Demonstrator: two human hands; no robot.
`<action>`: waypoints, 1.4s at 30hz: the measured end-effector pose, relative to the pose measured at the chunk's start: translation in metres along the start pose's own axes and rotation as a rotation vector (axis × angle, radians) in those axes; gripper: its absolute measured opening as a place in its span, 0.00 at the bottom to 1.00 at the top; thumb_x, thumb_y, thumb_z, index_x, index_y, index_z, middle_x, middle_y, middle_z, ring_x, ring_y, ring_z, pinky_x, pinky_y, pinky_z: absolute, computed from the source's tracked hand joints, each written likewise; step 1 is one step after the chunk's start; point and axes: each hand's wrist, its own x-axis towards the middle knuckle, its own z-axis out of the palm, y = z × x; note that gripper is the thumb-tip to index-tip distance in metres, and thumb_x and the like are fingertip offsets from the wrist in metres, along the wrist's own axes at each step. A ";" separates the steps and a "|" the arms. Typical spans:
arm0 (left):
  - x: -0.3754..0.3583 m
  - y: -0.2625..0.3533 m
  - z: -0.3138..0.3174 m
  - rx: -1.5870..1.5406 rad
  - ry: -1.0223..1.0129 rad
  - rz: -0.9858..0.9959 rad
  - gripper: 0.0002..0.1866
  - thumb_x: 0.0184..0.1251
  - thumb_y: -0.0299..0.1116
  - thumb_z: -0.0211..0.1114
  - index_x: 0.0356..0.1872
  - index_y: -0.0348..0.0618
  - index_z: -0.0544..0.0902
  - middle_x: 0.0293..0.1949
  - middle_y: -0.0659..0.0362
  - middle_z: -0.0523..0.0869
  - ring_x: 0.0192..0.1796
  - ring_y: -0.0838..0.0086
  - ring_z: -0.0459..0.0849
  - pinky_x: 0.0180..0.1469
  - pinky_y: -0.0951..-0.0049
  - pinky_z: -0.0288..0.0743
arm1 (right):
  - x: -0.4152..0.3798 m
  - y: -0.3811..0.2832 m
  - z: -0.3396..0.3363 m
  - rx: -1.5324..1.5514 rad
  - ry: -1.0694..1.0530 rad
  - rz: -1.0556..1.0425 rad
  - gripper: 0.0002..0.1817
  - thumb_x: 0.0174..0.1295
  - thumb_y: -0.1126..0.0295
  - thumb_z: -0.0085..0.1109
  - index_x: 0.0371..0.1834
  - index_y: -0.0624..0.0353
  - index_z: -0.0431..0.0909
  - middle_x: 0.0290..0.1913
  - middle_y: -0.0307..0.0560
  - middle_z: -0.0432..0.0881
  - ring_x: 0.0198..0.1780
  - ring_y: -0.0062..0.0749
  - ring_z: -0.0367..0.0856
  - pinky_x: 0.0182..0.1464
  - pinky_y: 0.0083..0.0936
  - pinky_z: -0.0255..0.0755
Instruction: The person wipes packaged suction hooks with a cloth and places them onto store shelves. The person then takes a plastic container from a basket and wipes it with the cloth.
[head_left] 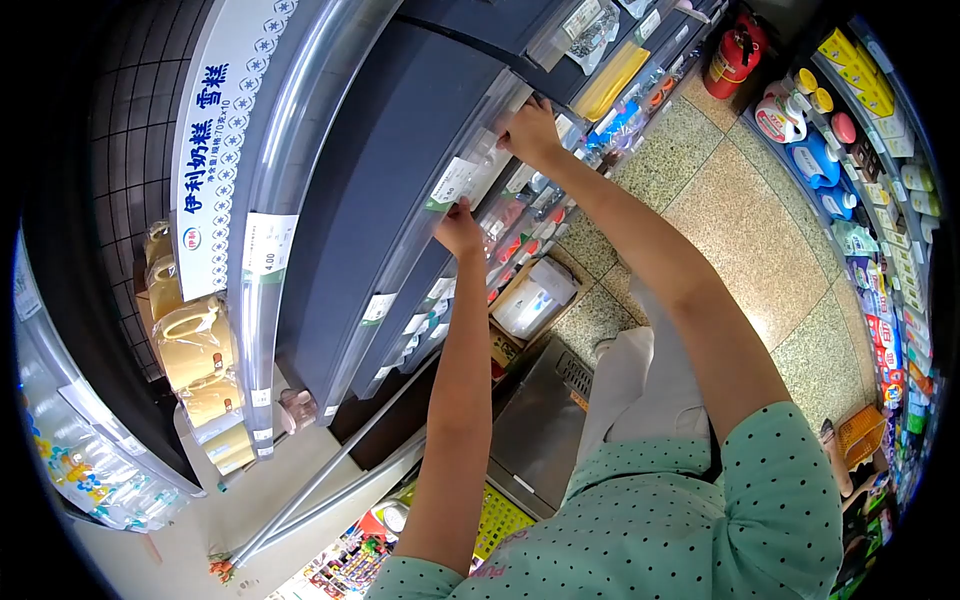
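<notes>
At upper centre, the price label [453, 184] is positioned along the clear shelf rail [412, 252], yet handling appears unfinished: the left hand [460, 232] is at its lower end, the right hand [532, 132] farther up, fingers curled, any pinch indeterminate.

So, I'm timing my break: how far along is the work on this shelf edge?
Looks done: one label sits in the clear strip, away from both hands. In hand: the left hand is at the green-edged price label, the right hand farther along. Probably left: finishing that stretch, since both hands are there. Whether more labels are due, I can't tell.
</notes>
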 end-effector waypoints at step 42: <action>-0.189 0.121 -0.156 -1.059 -0.269 -0.532 0.18 0.80 0.36 0.48 0.57 0.35 0.79 0.51 0.58 0.83 0.54 0.74 0.81 0.62 0.69 0.71 | -0.170 -0.167 -0.107 0.840 -0.081 -0.429 0.14 0.70 0.62 0.55 0.40 0.60 0.86 0.41 0.46 0.84 0.46 0.43 0.78 0.48 0.38 0.70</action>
